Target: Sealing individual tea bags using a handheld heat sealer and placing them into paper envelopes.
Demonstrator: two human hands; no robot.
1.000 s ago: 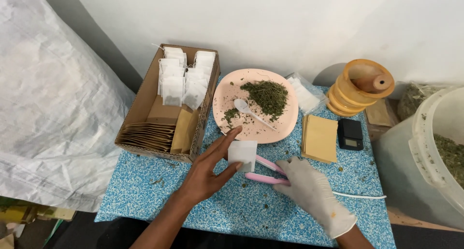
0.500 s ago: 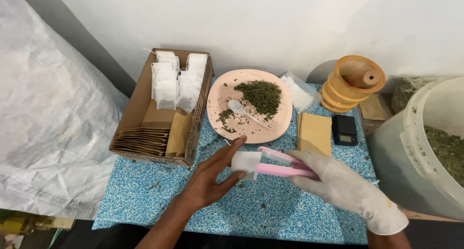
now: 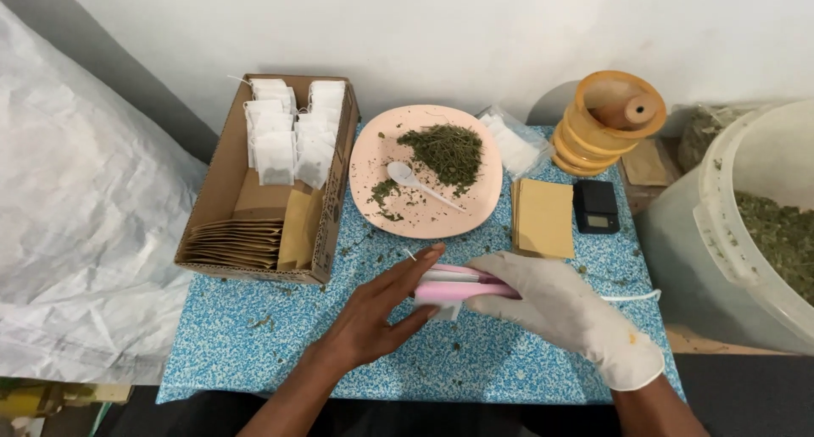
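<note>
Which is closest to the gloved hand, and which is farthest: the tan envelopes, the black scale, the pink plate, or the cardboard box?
From the gloved right hand, in the head view:
1. Tan envelopes, just above the hand.
2. Black scale, up and slightly right.
3. Pink plate, up and left.
4. Cardboard box, far left.
The envelopes and scale are nearly tied.

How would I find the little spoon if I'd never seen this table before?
Start at the blue speckled table and find the round pink plate in its middle, between the cardboard box and the stack of tan envelopes. The spoon lies on that plate, just left of the pile of dried green leaves. It is the only white, shiny thing on the plate.
</note>
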